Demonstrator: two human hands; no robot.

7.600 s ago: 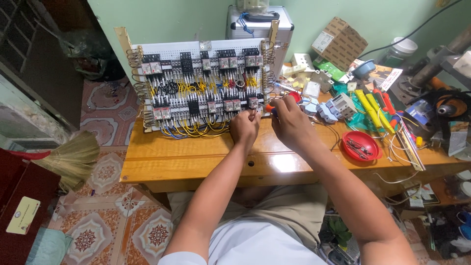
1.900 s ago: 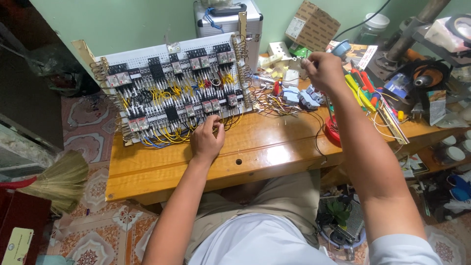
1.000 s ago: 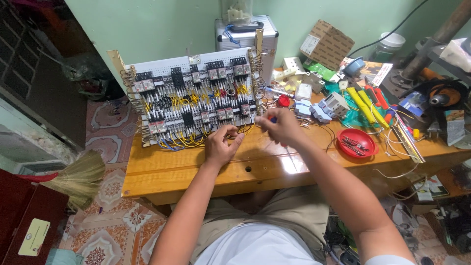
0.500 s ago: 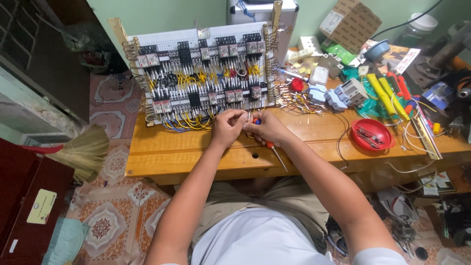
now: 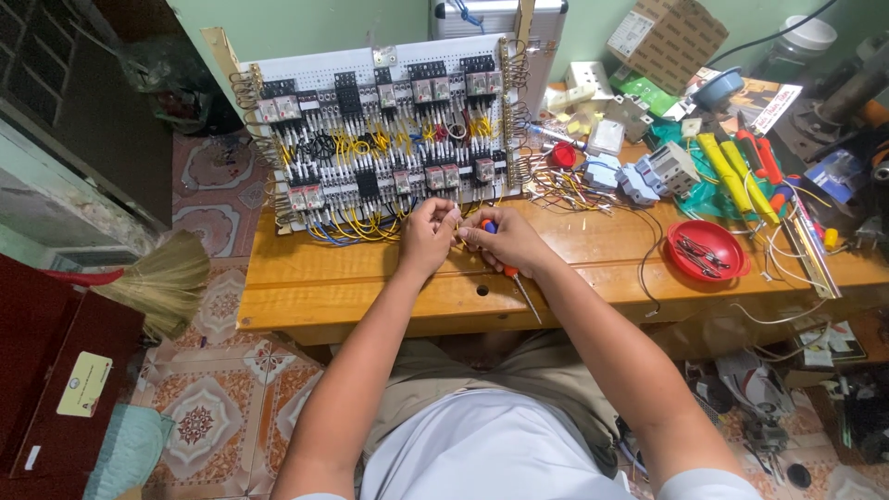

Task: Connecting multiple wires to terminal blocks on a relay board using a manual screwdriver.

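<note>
A white perforated panel [image 5: 306, 69] stands tilted on the wooden bench [image 5: 361, 278], packed with relays and yellow, blue and black wires. My left hand [image 5: 428, 236] and my right hand [image 5: 502, 239] meet just below its lower edge, fingertips pinching a thin yellow wire [image 5: 457, 222]. My right hand also holds a screwdriver [image 5: 515, 278] with a red and blue handle; its shaft points down toward me.
A red bowl [image 5: 708, 250] of small parts sits on the bench to the right, near yellow and red hand tools [image 5: 741, 176], loose wires and grey breakers [image 5: 648, 171]. A cardboard box [image 5: 667, 32] stands at the back. A broom [image 5: 153, 282] lies on the tiled floor at left.
My right hand reached to the parts at the right, then came back with the screwdriver. Both hands have since closed together on the wire under the panel.
</note>
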